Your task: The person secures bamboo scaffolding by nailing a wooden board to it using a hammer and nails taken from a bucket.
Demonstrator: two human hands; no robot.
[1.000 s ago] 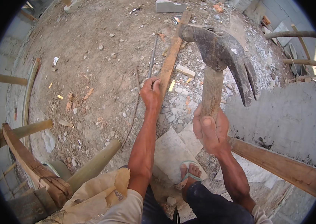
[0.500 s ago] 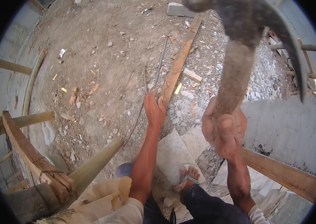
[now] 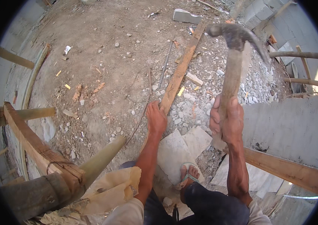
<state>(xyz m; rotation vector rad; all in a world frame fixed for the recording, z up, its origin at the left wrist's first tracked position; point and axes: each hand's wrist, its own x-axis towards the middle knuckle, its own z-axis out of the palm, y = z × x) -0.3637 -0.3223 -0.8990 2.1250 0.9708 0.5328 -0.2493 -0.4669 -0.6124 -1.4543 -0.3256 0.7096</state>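
Note:
A claw hammer [image 3: 231, 71] stands head-up in my right hand [image 3: 228, 122], whose fingers wrap round its wooden handle. Its dark metal head points away from me, the curved claw to the right. My left hand [image 3: 156, 119] is closed round a long, narrow wooden plank [image 3: 183, 67], seen mostly from its back, with the fingertips partly hidden. From this hand the plank runs away to the far right, over dirt and gravel. Just left of the plank lie a thin grey rod [image 3: 165, 65] and a thin brown stick [image 3: 150, 80].
A bamboo pole [image 3: 104, 157] and a tied wooden beam [image 3: 35, 138] jut in at lower left. Flat slabs [image 3: 172, 150] lie by my sandalled foot [image 3: 190, 173]. A grey concrete wall [image 3: 290, 129] and another beam [image 3: 283, 168] stand at right. A concrete block [image 3: 186, 16] lies far ahead.
The hammer has dropped from close in front of the camera to farther off, its whole head now showing. My left hand has shifted slightly down and keeps hold of the plank.

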